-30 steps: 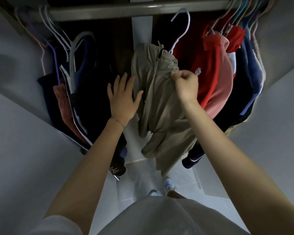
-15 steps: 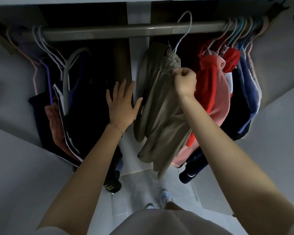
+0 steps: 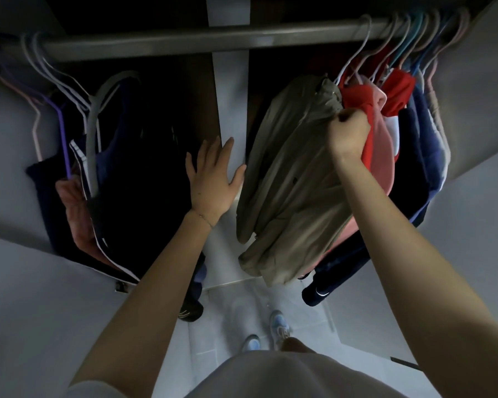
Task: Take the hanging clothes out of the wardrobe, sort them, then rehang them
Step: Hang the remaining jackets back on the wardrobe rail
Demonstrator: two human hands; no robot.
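- The rail point(image 3: 184, 43) runs across the top of the open wardrobe, with clothes bunched at both ends and a gap in the middle.
- The beige garment point(image 3: 291, 182) hangs on a white hanger point(image 3: 357, 50) at the left edge of the right bunch. The hanger's hook is up at the rail.
- The right hand point(image 3: 348, 133) has its fingers curled tight into a fist, gripping the beige cloth near the top, just below the collar.
- Right behind that fist are a red top point(image 3: 357, 96) and a pink one point(image 3: 381, 156), pressed against the beige garment, then navy pieces point(image 3: 414, 156) further right.
- The left hand point(image 3: 213, 179) is raised in the gap, palm away, fingers straight and slightly spread, holding nothing.
- Its thumb points at the beige garment's left edge; I cannot tell whether it touches.
- A thin bracelet point(image 3: 203, 216) sits at the left wrist.
- The left bunch is dark clothes point(image 3: 144, 173), with a grey hanger point(image 3: 94, 133) and a purple hanger point(image 3: 64, 139) among them.
- A white panel point(image 3: 230, 81) stands upright at the back between the two bunches.
- Below, light blue shoes point(image 3: 279, 323) stand on the pale floor.
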